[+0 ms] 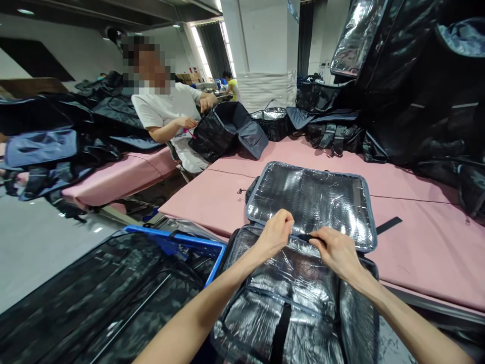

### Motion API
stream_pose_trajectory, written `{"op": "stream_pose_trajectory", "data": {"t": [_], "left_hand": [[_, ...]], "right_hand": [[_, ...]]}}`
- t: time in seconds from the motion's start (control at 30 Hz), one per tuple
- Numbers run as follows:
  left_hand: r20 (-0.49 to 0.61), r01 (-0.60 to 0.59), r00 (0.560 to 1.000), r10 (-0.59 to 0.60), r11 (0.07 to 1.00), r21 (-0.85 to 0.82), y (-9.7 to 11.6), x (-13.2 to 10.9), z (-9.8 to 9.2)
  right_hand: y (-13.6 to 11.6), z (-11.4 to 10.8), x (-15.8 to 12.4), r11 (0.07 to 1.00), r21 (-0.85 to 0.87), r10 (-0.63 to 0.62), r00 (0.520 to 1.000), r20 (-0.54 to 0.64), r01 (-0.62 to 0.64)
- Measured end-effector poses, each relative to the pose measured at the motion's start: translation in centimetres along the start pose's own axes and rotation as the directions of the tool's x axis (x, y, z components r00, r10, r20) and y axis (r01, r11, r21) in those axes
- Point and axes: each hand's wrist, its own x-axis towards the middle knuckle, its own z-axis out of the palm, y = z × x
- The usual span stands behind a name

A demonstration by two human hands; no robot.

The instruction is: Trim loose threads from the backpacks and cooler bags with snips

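An open insulated bag (pixel 299 298) with silver foil lining rests against the front edge of the pink table (pixel 428 242). Its foil-lined lid (pixel 310 202) lies flat on the table behind it. My left hand (pixel 275 233) is closed in a pinch on the bag's back rim by the hinge. My right hand (pixel 337 250) is closed on a short black strap (pixel 305 237) at the same rim. The two hands are a few centimetres apart. A black strip (pixel 282 328) runs down the lining inside the bag.
A blue-framed cart (pixel 178 240) loaded with black bags stands at my left. A person in a white shirt (pixel 170 108) handles another dark bag (pixel 227 129) at the table's far side. Stacks of black bags (pixel 417 91) fill the right and back. A loose black strap (pixel 388 225) lies beside the lid.
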Motion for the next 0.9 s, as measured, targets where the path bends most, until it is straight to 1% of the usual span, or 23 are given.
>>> {"op": "stream_pose_trajectory", "data": {"t": [0.1,0.2,0.27,0.3,0.33,0.37,0.4,0.43,0.47,0.5,0.53,0.57,0.6,0.63,0.7,0.77,0.8,0.87,0.9], "left_hand": [[-0.01,0.057,0.998,-0.058,0.997,-0.055,-0.1,-0.1,0.1],[0.0,0.087,0.996,-0.088,0.993,-0.079,0.1,0.0,0.2],[-0.001,0.106,0.994,-0.106,0.99,-0.089,0.5,0.1,-0.1],[-0.002,0.114,0.993,-0.115,0.989,-0.09,0.7,0.1,-0.5],[0.02,0.114,0.993,-0.113,0.99,-0.086,1.0,0.1,-1.0],[0.082,0.106,0.992,-0.099,0.991,-0.082,1.2,0.0,-1.7],[0.181,0.091,0.981,-0.075,0.993,-0.08,1.4,-0.1,-2.3],[0.286,0.067,0.957,-0.044,0.995,-0.07,1.6,-0.3,-2.8],[0.36,0.033,0.933,-0.016,0.999,-0.04,1.6,-0.6,-3.2],[0.381,-0.01,0.925,0.002,1.0,0.02,1.4,-0.8,-3.3],[0.348,-0.058,0.937,0.017,0.993,0.107,1.2,-1.1,-3.1],[0.287,-0.106,0.957,0.043,0.972,0.209,0.8,-1.3,-2.7],[0.225,-0.15,0.971,0.081,0.94,0.308,0.4,-1.5,-2.0],[0.188,-0.181,0.975,0.116,0.908,0.378,0.0,-1.6,-1.3],[0.184,-0.198,0.974,0.131,0.888,0.415,-0.7,-1.5,0.1],[0.209,-0.13,0.977,0.051,0.913,0.386,-1.0,-0.6,0.8],[0.242,-0.079,0.97,-0.013,0.928,0.365,-1.1,0.0,0.8],[0.347,0.014,0.928,-0.138,0.942,0.335,-1.1,1.5,0.5],[0.397,0.045,0.9,-0.179,0.945,0.325,-1.0,2.2,0.3]], "right_hand": [[-0.5,0.2,0.5,1.0,-0.018,-0.011,1.0,0.02,0.011],[-0.8,0.4,0.6,0.999,-0.032,-0.018,0.999,0.042,0.019],[-0.7,0.4,0.7,1.0,-0.007,0.0,0.997,0.072,0.0],[-0.5,0.3,0.8,0.999,0.024,0.021,0.996,0.086,-0.023],[-0.3,0.2,0.8,0.996,0.066,0.048,0.994,0.095,-0.054],[0.1,-0.1,0.8,0.989,0.115,0.079,0.992,0.097,-0.09],[0.4,-0.3,0.8,0.979,0.162,0.11,0.99,0.089,-0.123],[0.8,-0.5,0.7,0.968,0.202,0.133,0.988,0.076,-0.146],[1.2,-0.8,0.5,0.962,0.226,0.143,0.988,0.061,-0.153],[1.5,-1.0,0.3,0.963,0.23,0.135,0.99,0.048,-0.143],[1.7,-1.2,0.0,0.97,0.213,0.109,0.993,0.045,-0.116],[1.8,-1.3,-0.3,0.981,0.177,0.069,0.996,0.054,-0.078],[1.8,-1.3,-0.6,0.991,0.128,0.028,0.997,0.076,-0.037],[1.8,-1.3,-0.8,0.997,0.078,-0.004,0.995,0.105,-0.004],[1.8,-1.3,-0.6,0.999,0.034,-0.013,0.985,0.171,0.007],[2.1,-1.4,0.2,0.992,0.096,0.054,0.957,0.285,-0.084],[2.3,-1.5,0.9,0.979,0.144,0.084,0.931,0.354,-0.143],[2.9,-1.7,2.2,0.949,0.212,0.109,0.875,0.471,-0.232],[3.2,-1.8,2.8,0.942,0.225,0.107,0.857,0.504,-0.25]]}}
